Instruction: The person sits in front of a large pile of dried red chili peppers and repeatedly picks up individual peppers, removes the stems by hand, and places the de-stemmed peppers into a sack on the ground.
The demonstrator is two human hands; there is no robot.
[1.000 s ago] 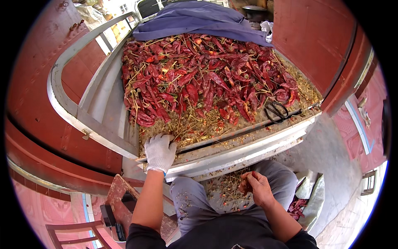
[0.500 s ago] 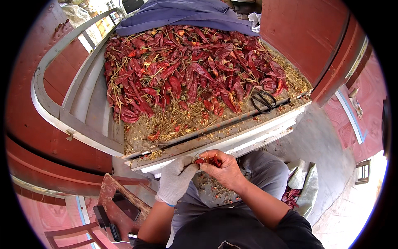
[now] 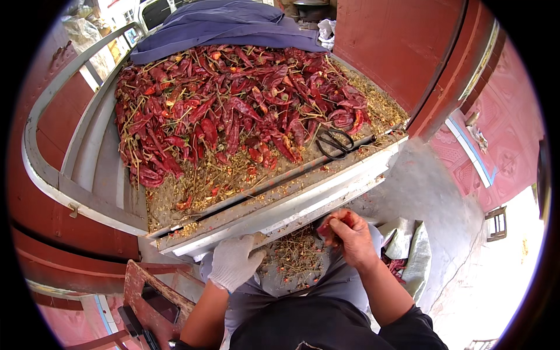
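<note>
My bare right hand (image 3: 351,236) is pinched shut on a dried red pepper (image 3: 324,230), held over my lap on my side of the truck bed's (image 3: 280,204) near edge. My gloved left hand (image 3: 234,262) is half open, thumb apart from fingers, close by that edge toward its left corner. The pepper pile (image 3: 239,105) covers most of the bed, black scissors (image 3: 334,144) lying near the right corner.
</note>
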